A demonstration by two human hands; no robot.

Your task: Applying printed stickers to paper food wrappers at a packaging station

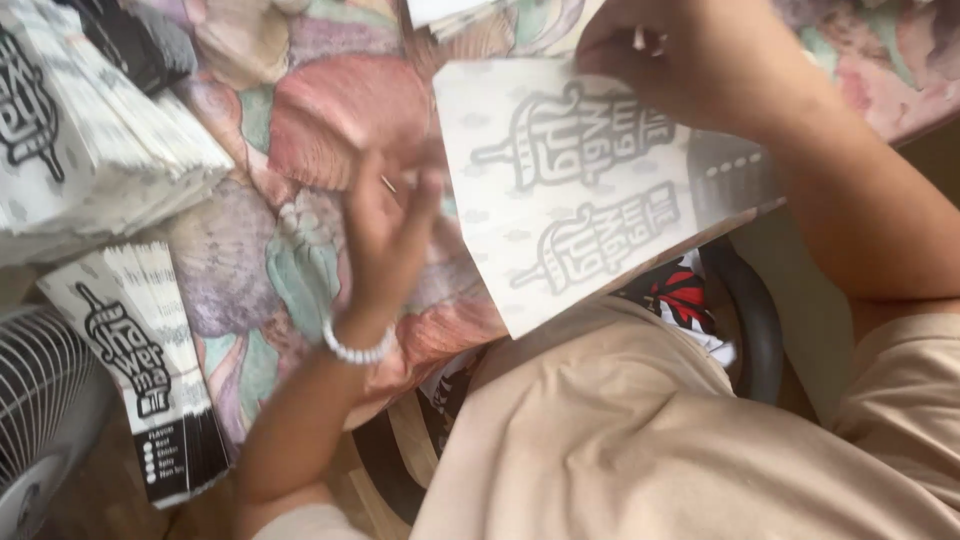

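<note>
My right hand (670,70) grips the top edge of a flat white printed paper sheet (580,190) with grey logo prints and a black end, held tilted over the table's near edge. My left hand (385,240), blurred and wearing a white bead bracelet, hovers with fingers spread just left of the sheet, above the floral tablecloth (300,120). It holds nothing.
A thick stack of similar white printed paper sleeves (90,150) lies at the left. A smaller fanned pile of narrow printed sleeves (140,360) hangs off the table's near left. A white fan grille (40,400) stands at the lower left. A dark chair rim (755,320) shows beside my lap.
</note>
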